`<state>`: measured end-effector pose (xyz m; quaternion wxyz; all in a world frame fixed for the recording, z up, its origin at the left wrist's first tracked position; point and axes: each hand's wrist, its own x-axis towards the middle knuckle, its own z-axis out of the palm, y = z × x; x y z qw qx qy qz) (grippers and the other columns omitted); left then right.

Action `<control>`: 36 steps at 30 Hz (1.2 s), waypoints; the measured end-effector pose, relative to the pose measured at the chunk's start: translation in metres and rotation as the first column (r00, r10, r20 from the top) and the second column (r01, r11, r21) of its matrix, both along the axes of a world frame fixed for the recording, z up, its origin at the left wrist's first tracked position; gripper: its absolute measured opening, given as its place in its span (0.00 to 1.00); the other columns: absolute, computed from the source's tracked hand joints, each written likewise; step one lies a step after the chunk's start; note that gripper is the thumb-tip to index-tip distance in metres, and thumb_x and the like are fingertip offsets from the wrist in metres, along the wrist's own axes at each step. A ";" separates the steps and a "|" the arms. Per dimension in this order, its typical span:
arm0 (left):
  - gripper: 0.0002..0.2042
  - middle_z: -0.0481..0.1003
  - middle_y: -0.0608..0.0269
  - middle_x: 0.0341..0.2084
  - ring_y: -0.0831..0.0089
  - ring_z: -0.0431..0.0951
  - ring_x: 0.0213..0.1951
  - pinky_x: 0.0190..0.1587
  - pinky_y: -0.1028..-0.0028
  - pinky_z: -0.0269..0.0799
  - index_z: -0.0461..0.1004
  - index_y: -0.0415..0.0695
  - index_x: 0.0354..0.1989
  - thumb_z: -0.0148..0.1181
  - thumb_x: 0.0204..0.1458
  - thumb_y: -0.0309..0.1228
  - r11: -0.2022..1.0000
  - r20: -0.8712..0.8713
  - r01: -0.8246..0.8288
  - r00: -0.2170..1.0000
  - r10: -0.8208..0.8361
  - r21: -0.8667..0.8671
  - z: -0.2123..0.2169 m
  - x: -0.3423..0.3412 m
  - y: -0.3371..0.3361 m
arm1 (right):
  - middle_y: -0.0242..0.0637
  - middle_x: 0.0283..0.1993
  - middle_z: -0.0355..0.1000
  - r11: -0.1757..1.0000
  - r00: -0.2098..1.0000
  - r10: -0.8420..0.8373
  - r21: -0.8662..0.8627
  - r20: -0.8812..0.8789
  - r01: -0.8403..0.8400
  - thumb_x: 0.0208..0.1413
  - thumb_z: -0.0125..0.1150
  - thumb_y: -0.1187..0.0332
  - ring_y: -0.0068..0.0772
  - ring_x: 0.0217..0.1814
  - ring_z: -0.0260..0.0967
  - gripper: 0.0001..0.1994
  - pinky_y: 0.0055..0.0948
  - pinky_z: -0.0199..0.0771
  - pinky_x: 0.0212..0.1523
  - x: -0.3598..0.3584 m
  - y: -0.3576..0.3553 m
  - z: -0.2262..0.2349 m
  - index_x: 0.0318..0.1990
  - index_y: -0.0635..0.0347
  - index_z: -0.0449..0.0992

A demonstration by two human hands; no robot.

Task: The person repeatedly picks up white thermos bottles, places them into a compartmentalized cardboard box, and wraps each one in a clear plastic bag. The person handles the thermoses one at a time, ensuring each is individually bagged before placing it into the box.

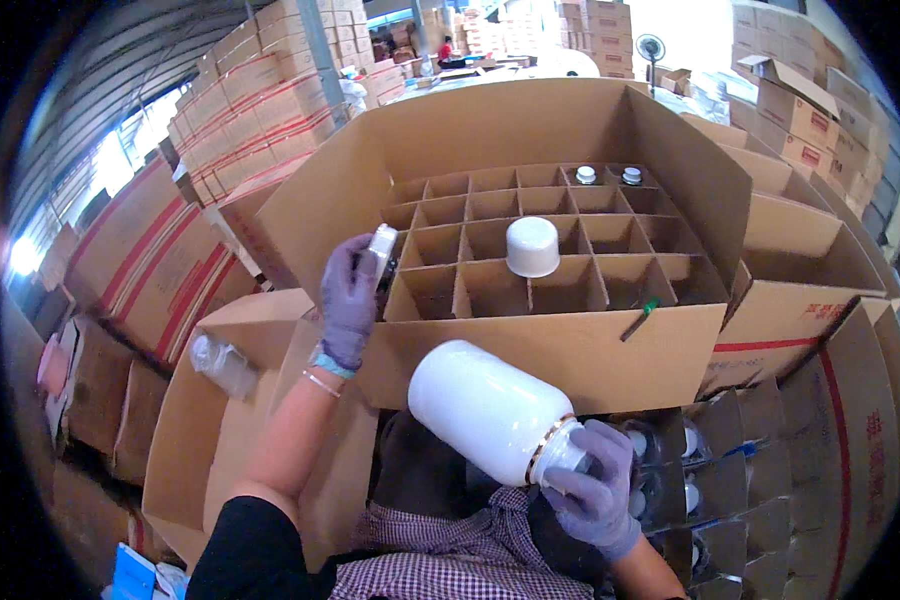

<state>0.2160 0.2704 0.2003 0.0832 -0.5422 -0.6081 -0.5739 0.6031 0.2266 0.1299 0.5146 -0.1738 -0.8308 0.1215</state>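
My gloved right hand (595, 490) is closed round the neck of a large white bottle (485, 405) with a gold-patterned band near its neck. The bottle tilts over my lap, its base toward the upper left. My gloved left hand (351, 300) grips a small clear bottle with a silvery-white cap (382, 240) at the left end of a divided carton (540, 355); much of this bottle is hidden by my fingers and the cardboard. A white cup-shaped cap (533, 247) rests over the dividers. Two capped bottles (586, 175) stand in far-right compartments.
A clear bottle (224, 367) lies in an open carton (185, 480) at left. At lower right, another divided carton (760, 500) holds several clear bottles. A green-tipped thin item (649, 308) sits on the front wall. Behind are stacked cartons (260, 120) and a fan (651, 48).
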 end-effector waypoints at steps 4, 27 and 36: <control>0.19 0.76 0.49 0.43 0.52 0.76 0.46 0.52 0.58 0.70 0.76 0.44 0.50 0.63 0.55 0.41 0.960 -0.633 0.018 0.749 -0.199 -0.280 -0.038 -0.014 0.030 | 0.37 0.56 0.69 0.996 1.000 -0.002 -0.090 -0.010 0.001 0.33 0.76 0.70 0.50 0.56 0.67 0.25 0.46 0.67 0.55 0.002 0.000 -0.011 0.45 0.40 0.79; 0.31 0.77 0.45 0.53 0.47 0.76 0.56 0.59 0.57 0.70 0.79 0.41 0.51 0.55 0.54 0.58 0.557 -0.729 -0.516 0.630 -0.268 -0.651 -0.007 0.121 0.536 | 0.45 0.46 0.74 0.936 0.706 0.055 -0.211 -0.706 -0.283 0.46 0.68 0.70 0.50 0.34 0.74 0.16 0.43 0.73 0.29 -0.030 0.037 -0.137 0.45 0.52 0.81; 0.30 0.80 0.46 0.43 0.51 0.80 0.47 0.51 0.60 0.73 0.77 0.42 0.48 0.66 0.45 0.55 0.953 -0.840 -0.203 0.537 -0.083 -0.223 0.185 0.144 0.375 | 0.48 0.47 0.75 0.862 0.901 0.051 -0.436 -0.430 -0.257 0.48 0.67 0.72 0.51 0.45 0.73 0.10 0.47 0.72 0.47 0.019 0.031 -0.056 0.40 0.55 0.80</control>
